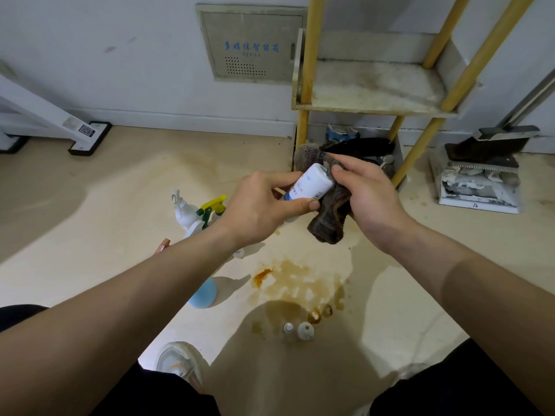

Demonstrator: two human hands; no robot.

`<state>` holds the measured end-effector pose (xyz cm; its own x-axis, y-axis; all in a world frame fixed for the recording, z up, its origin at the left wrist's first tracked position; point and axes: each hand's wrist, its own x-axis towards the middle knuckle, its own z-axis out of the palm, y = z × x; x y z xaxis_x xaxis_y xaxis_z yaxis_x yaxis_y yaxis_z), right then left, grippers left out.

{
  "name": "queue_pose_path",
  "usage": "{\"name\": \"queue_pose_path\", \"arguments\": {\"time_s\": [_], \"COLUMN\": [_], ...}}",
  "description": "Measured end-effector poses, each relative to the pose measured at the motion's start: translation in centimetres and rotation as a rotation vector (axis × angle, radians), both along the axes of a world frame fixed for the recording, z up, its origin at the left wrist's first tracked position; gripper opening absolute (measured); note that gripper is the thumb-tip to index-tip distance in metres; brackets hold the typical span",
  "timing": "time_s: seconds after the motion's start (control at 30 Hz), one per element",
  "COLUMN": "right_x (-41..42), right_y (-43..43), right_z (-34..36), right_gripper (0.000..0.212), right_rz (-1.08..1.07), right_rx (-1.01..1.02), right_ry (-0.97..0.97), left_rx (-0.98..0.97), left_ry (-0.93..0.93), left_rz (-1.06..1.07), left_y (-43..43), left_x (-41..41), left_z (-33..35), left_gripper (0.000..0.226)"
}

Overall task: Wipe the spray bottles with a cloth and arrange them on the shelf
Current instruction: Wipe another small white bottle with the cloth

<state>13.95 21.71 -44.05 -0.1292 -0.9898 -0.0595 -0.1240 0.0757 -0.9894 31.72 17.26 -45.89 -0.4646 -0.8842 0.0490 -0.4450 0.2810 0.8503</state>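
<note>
My left hand (264, 202) grips a small white bottle with a blue label (312, 183), held tilted above the floor. My right hand (366, 193) holds a dark brownish cloth (330, 217) pressed against the bottle's far end. On the floor to the left lie a white spray bottle (183, 210), a green and yellow trigger sprayer (213, 208) and a light blue bottle (204, 292), partly hidden by my left forearm. Two small white bottles (297, 330) stand near my knees. The wooden-legged shelf (375, 106) stands beyond my hands with a stained, bare board.
Brown liquid stains (300, 283) spread over the pale floor. Under the shelf sit dark items and a blue container (342, 135). A dustpan with rubbish (477, 181) is at the right. A white metal frame foot (90, 139) stands at the left wall. My shoe (180, 361) shows below.
</note>
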Motion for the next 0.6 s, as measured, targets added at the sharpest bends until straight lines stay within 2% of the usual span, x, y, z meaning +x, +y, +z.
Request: {"name": "queue_pose_path", "arguments": {"time_s": [0.07,0.17,0.2,0.33,0.43,0.6], "right_x": [0.1,0.1,0.1,-0.4,-0.5,0.1], "right_y": [0.4,1.0,1.0,0.2,-0.3,0.5], "right_z": [-0.2,-0.7,-0.8,-0.6,-0.4,0.1], "right_gripper": [0.035,0.041,0.041,0.041,0.031,0.034], "right_rz": [-0.024,0.059,0.071,0.016,-0.023,-0.071], "right_rx": [-0.075,-0.202,-0.215,-0.105,0.033,-0.126], "right_ry": [0.107,0.36,0.366,0.237,0.064,0.086], "left_rx": [0.05,0.091,0.09,0.021,0.03,0.071], "left_ry": [0.01,0.012,0.012,0.014,0.022,0.015], "left_rz": [-0.01,-0.019,-0.017,-0.041,-0.05,-0.027], "left_y": [0.0,0.1,0.2,0.6,0.7,0.0], "left_x": [-0.2,-0.4,-0.4,-0.4,-0.4,-0.2], "left_z": [0.2,0.2,0.3,0.4,0.3,0.4], "left_gripper": [0.038,0.033,0.032,0.036,0.043,0.045]}}
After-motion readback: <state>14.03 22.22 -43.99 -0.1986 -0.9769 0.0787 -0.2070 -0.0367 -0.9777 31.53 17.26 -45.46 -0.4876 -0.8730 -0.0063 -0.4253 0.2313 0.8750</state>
